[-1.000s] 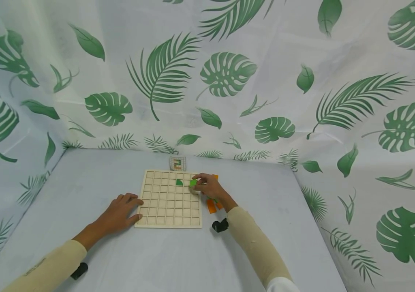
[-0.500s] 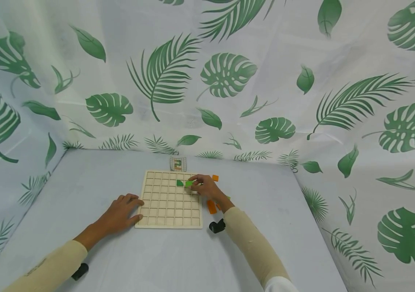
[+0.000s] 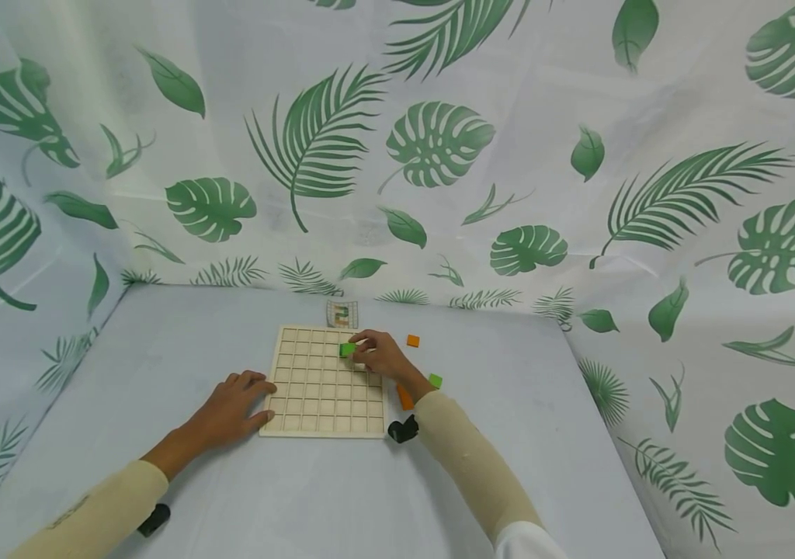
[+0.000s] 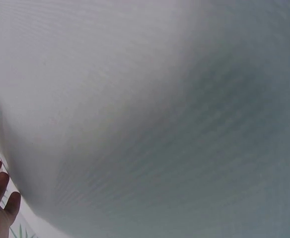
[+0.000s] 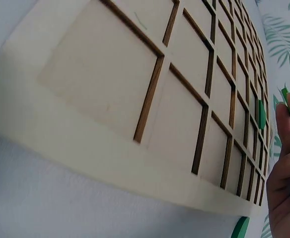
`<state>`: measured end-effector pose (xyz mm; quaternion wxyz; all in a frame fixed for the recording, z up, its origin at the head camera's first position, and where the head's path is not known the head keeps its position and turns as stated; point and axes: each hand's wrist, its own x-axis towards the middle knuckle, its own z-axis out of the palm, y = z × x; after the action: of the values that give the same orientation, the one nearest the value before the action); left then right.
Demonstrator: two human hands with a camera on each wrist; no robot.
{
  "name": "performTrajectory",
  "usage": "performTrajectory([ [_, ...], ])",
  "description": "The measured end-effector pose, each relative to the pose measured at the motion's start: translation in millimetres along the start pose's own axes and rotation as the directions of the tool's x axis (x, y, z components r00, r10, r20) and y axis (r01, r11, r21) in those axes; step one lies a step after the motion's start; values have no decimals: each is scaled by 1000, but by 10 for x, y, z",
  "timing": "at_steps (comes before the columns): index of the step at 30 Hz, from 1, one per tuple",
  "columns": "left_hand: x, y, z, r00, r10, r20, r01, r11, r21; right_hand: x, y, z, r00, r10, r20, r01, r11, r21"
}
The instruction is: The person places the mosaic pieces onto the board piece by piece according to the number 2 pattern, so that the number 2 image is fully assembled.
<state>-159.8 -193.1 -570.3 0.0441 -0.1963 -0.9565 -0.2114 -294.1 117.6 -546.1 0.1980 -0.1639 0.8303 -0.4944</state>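
A wooden grid board [image 3: 314,386] lies flat on the table. My right hand [image 3: 382,355] pinches a small light green tile [image 3: 348,349] between thumb and fingers, over the board's upper part. Beneath it sits a dark green rounded piece [image 5: 261,115] in one of the cells, mostly covered in the head view. In the right wrist view the pinched green tile [image 5: 288,105] shows edge-on at the fingertips. My left hand [image 3: 230,407] rests at the board's left edge, thumb and fingers spread against it. Only part of the left hand [image 4: 0,203] enters its wrist view.
Behind the board lies a small card [image 3: 342,314] with a coloured grid pattern. To the right are an orange square tile [image 3: 414,340], another orange piece [image 3: 405,398] and a light green tile [image 3: 435,380]. A dark green piece [image 5: 241,227] lies beside the board. Leaf-patterned cloth [image 3: 439,144] surrounds the table.
My right hand has moved left across the board with the light green tile, from near the right edge to over the dark green piece. The left hand stays at the board's edge.
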Motion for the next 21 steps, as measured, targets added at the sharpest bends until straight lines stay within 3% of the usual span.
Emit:
performTrajectory([
  [14,4,18,-24,1000,-17,11,17,1000,-9,134,-43,148,999,44,-29,-45,998,-45],
  [21,7,26,-26,1000,-20,18,20,1000,2,165,-89,170,1000,2,-27,-5,993,-117],
])
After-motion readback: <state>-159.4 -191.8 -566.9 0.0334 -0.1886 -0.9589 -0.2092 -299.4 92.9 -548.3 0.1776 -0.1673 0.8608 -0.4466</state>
